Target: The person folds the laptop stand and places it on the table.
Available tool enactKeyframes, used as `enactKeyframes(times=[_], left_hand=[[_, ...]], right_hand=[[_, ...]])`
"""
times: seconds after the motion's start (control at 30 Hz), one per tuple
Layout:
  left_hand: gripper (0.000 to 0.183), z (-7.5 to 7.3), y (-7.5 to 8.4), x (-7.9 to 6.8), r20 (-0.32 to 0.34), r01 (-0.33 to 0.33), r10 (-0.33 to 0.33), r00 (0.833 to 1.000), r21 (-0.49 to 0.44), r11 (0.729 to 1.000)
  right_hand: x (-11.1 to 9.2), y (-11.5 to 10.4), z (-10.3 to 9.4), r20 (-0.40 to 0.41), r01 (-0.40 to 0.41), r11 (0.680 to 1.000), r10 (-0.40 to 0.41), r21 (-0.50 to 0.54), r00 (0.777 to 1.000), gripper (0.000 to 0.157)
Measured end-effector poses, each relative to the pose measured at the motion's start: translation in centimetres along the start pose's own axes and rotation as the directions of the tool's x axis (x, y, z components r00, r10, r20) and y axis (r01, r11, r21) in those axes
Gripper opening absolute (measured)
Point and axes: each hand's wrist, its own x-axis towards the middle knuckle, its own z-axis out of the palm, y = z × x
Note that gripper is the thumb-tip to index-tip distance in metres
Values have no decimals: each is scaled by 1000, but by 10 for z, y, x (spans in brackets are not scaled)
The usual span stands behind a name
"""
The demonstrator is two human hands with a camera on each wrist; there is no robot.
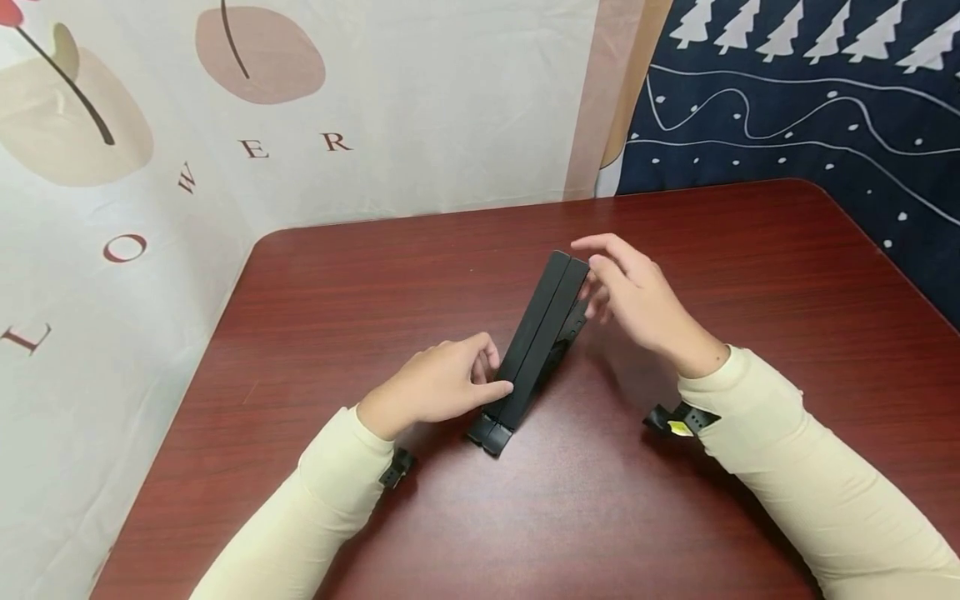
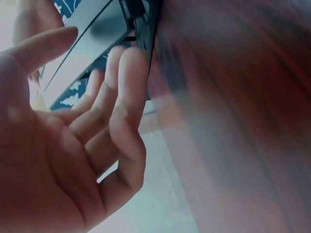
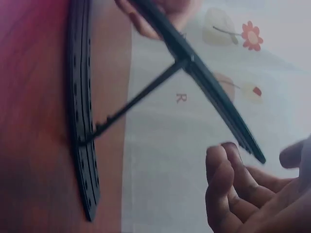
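Note:
A black folding stand stands on the table, its long two-strip panel raised at a slant. From the side, in the right wrist view, a thin notched strut props the panel above a slotted base. My left hand is at the panel's lower left edge, thumb overlapping the strips and fingers loosely bent beside it. In the left wrist view a wide gap separates that thumb from the fingers. My right hand hovers at the raised end, fingers spread loosely about its corner.
The reddish-brown wooden table reaches back to a pale printed cloth and a dark blue cloth with white trees. Black straps sit at both sleeved wrists.

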Motion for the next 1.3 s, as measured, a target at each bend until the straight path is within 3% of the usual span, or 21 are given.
enactKeyframes(times=[0.2,0.4,0.53,0.63,0.8,1.0,1.2,1.3], left_hand=[[40,2,9,-5,-68,13,-12,998,19,1000],[45,7,15,-8,-109,-5,14,994,82,997],[48,10,19,-9,-137,-12,32,990,141,990],[50,11,21,-10,-148,-10,35,988,165,986],[55,14,23,-11,-161,4,28,987,192,981],[58,18,25,-11,-179,9,32,983,223,975],[59,20,27,-11,-201,22,26,979,234,972],[61,19,28,-13,-203,33,15,979,230,973]], right_hand=[[7,8,-8,-89,-28,996,20,-84,996,30],[13,24,-10,-93,-59,968,37,-246,995,26],[16,34,-11,-38,-50,945,40,-322,998,21],[18,40,-12,50,-24,924,46,-381,998,19],[19,51,-11,191,19,887,78,-462,979,22],[17,58,-7,274,48,867,104,-497,956,31],[23,57,-4,328,165,834,21,-527,945,41],[29,55,-4,354,211,823,-13,-528,935,37]])
